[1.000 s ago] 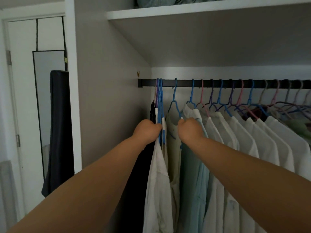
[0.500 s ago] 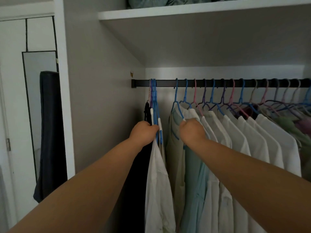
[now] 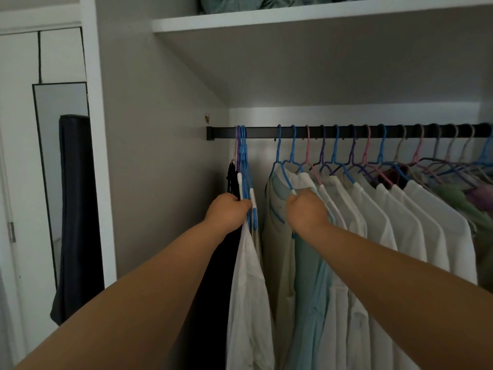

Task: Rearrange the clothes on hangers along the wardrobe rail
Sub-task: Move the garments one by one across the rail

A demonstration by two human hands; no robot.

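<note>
A black wardrobe rail runs from the left wall to the right edge. At its left end hangs a tight bunch of blue hangers with a black garment and a white shirt. My left hand grips the shoulders of that bunch. A bare stretch of rail separates it from a long row of white shirts on blue, pink and purple hangers. My right hand grips the shoulder of the row's leftmost pieces, a cream shirt and a pale blue shirt.
A white shelf with folded fabric on it sits above the rail. The grey wardrobe side wall is at the left. Beyond it a door mirror shows a dark hanging cloth. Green and purple clothes hang at far right.
The gap on the rail between the left bunch and the right row has widened: the row's first blue hanger has slid right. Both hands keep their grips.
</note>
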